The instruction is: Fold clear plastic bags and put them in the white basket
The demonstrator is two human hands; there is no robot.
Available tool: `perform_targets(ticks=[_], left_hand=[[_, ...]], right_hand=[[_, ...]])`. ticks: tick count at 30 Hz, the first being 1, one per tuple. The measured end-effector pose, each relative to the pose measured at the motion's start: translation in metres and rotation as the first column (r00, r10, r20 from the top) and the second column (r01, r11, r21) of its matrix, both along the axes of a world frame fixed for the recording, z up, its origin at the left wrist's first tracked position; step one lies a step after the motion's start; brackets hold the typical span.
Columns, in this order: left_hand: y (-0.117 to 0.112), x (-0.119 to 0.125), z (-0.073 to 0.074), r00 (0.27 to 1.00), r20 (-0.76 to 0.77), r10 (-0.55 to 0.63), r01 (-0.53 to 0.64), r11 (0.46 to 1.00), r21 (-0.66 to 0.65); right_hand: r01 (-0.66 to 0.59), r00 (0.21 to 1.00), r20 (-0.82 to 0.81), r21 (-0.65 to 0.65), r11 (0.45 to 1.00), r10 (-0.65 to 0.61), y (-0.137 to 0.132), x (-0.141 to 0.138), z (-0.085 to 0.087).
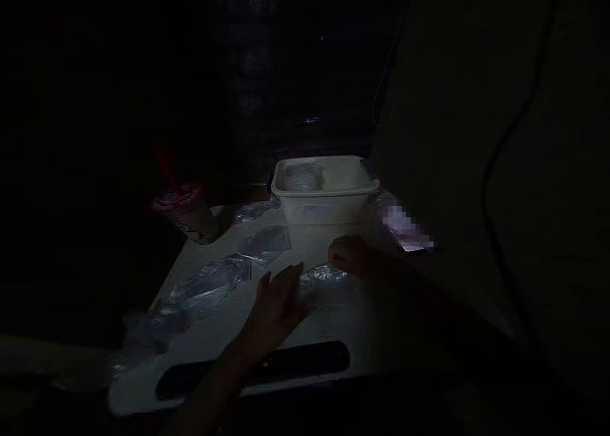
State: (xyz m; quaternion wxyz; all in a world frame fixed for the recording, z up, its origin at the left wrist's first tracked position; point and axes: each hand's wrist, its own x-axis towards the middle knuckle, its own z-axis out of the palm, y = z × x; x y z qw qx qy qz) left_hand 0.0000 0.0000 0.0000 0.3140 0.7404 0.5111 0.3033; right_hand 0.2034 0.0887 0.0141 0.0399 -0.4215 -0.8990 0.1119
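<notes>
The scene is very dark. My left hand (279, 302) is over the middle of a pale tabletop (333, 328), its fingers stretched out and somewhat apart, the thumb blurred. The fingertips are beside a crinkled piece of clear plastic (321, 274); whether they touch it is not clear. My right hand (350, 255) is closed at the far right end of that plastic and seems to pinch its edge. Its fingertips are mostly hidden in shadow. Beyond both hands stands a white plastic tub (328, 201) with some clear plastic (302, 175) inside.
More clear plastic packets (210, 280) lie along the table's left side. A cup (193, 217) with a red straw stands at the back left. A phone-like object (407, 229), lit and blurred, is on the right. A long black bar (305, 360) lies along the front edge.
</notes>
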Motion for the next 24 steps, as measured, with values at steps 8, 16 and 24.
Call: perform_targets(ticks=[8,16,24], left_hand=[[0.059,0.003,0.025,0.89,0.456,-0.002,0.274,0.801,-0.532],[0.079,0.027,-0.002,0.704,0.641,0.307,0.051,0.878,-0.477],[0.088,0.039,-0.013,0.607,0.745,0.277,0.073,0.914,-0.399]], right_hand=[[-0.08,0.959,-0.255,0.165,0.983,0.121,-0.009,-0.02,0.036],[0.027,0.257,-0.61,-0.771,0.637,-0.749,0.025,-0.011,-0.004],[0.002,0.399,-0.543,-0.805,0.593,-0.739,0.023,-0.018,-0.023]])
